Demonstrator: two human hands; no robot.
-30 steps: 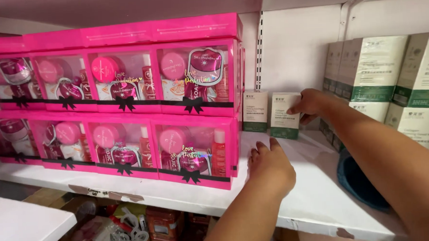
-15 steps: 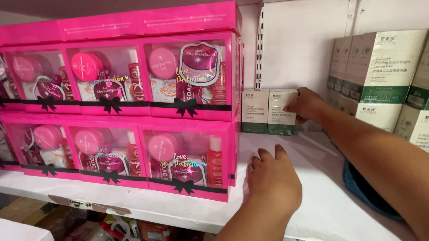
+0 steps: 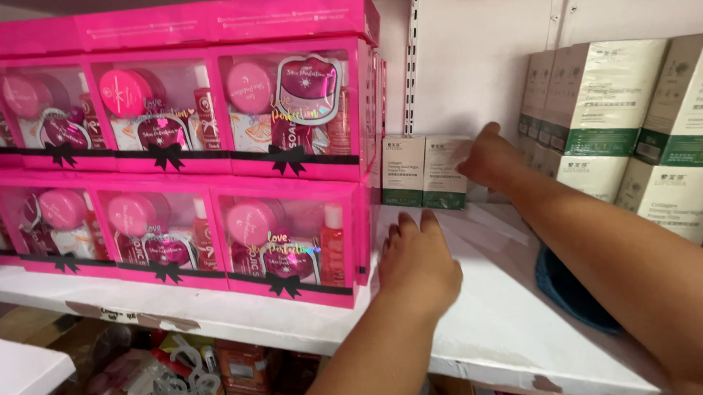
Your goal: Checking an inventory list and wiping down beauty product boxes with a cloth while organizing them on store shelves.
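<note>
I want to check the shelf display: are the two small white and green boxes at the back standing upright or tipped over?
Upright. Both small boxes stand on their narrow bases on the shelf, side by side, fronts facing out. The right hand touches the right one.

Pink gift boxes fill the shelf; taller white-green cartons stand right; a blue item lies there.

Two small white-and-green cartons stand upright side by side at the back of a white shelf, touching each other, their front panels white above a green band. The right hand rests against the right-hand carton's edge. The left hand lies flat, palm down, in front of and below them, just beside the corner of a bright pink gift box with a clear window and black bow.
</note>
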